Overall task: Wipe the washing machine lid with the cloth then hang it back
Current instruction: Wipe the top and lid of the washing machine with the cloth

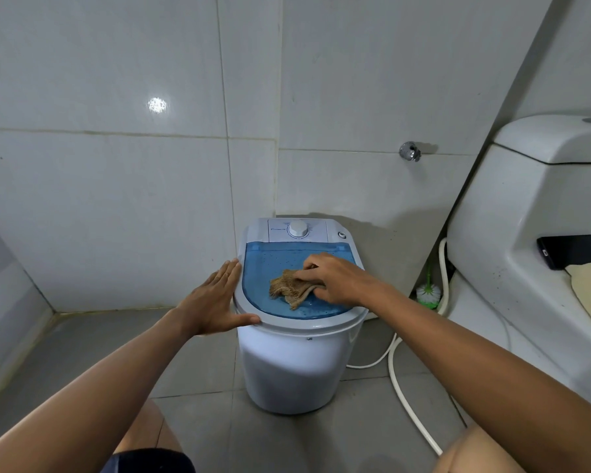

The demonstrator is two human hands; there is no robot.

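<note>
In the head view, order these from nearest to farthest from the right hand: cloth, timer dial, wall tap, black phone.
1. Cloth, under the right hand on the blue lid.
2. Timer dial, on the panel behind the lid.
3. Wall tap, up on the tiles.
4. Black phone, far right on the toilet.

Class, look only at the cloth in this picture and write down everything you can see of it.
The cloth is a small tan rag of coarse, open weave, like burlap, crumpled into loose folds with a corner trailing toward the viewer. It lies on the translucent blue lid of the small white washing machine, near the lid's middle. The right hand presses on its right side, fingers curled over it. The left hand does not touch it.
</note>
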